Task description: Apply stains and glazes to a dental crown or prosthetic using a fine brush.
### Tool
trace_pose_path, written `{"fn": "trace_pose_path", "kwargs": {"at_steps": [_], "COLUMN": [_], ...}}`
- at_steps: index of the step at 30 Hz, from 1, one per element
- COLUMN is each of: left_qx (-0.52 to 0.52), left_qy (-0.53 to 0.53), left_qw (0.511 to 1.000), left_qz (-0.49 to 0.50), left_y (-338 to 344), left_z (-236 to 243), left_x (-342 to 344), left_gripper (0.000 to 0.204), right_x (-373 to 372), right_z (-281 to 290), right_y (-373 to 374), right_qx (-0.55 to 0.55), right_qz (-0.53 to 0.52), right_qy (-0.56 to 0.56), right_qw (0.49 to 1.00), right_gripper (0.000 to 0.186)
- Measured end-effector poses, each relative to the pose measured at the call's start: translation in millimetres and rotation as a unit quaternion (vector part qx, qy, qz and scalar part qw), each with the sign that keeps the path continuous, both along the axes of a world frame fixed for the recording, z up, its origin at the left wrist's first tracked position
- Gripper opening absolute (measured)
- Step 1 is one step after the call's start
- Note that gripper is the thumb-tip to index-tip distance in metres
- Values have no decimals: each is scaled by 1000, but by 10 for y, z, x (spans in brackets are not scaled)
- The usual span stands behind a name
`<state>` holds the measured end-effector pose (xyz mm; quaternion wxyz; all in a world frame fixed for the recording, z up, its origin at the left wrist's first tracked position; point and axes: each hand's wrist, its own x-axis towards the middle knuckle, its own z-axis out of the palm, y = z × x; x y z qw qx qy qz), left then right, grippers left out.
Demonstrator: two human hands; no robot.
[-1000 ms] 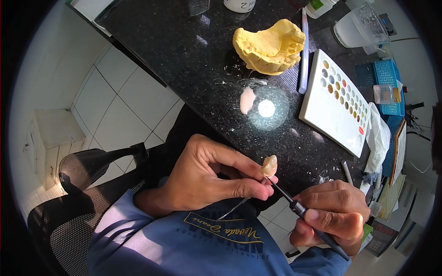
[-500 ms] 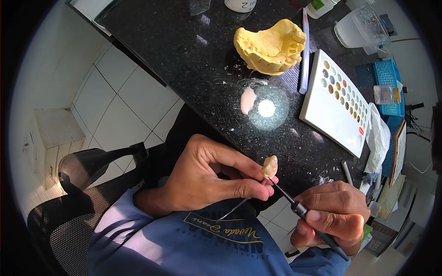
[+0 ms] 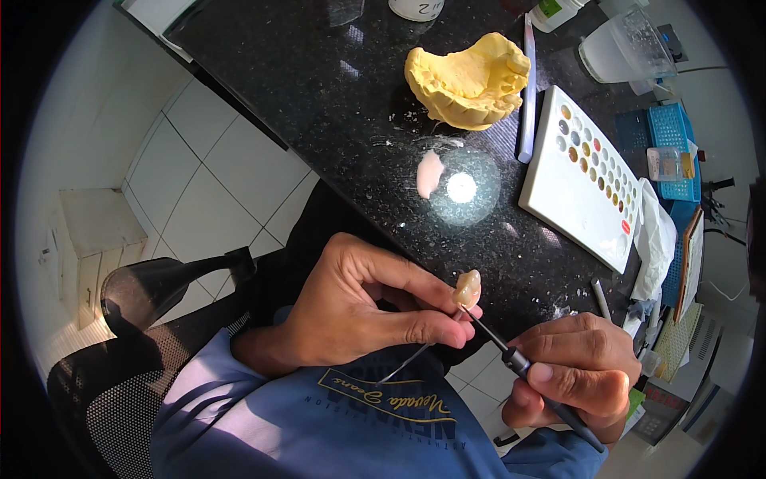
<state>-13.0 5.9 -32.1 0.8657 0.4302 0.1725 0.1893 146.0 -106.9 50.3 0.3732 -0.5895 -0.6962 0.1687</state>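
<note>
Between thumb and fingertips, my left hand point(image 3: 359, 307) pinches a slim metal holder point(image 3: 403, 363), whose far end points down toward my shirt. A cream, glossy dental crown point(image 3: 467, 289) sits at the fingertips; how it is fixed to the holder is hidden. My right hand point(image 3: 578, 371) is closed around a dark-handled dental probe point(image 3: 519, 363), its thin metal tip meeting the crown's lower edge. Beyond the hands, a pink-white smear of paste point(image 3: 429, 174) lies on the black speckled worktop point(image 3: 335, 120). Further back stands a yellow plaster dental model point(image 3: 471, 88).
A white palette with coloured wells point(image 3: 582, 176) lies to the right, a pale flat stick point(image 3: 527, 96) beside it. Crumpled white tissue point(image 3: 654, 239), a clear cup point(image 3: 626, 48) and a blue basket point(image 3: 674, 148) line the right. At left are a chair armrest point(image 3: 159, 291) and tiled floor point(image 3: 191, 199).
The probe tip has shifted slightly left along the crown's lower edge, with my right hand moving barely. My left hand and the crown stay in place.
</note>
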Motion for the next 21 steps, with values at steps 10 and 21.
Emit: {"fn": "trace_pose_path", "kwargs": {"at_steps": [10, 21], "left_qx": [2, 1], "left_qy": [-1, -2], "left_qw": [1000, 1000], "left_qz": [1, 3], "left_y": [2, 2], "left_z": [17, 9], "left_x": [6, 1], "left_gripper": [17, 18], "right_x": [15, 37], "right_z": [-1, 10], "right_y": [-18, -25], "right_qx": [5, 5], "right_qz": [1, 4], "right_qy": [-2, -2], "right_qw": [1000, 1000], "right_gripper": [28, 25]}}
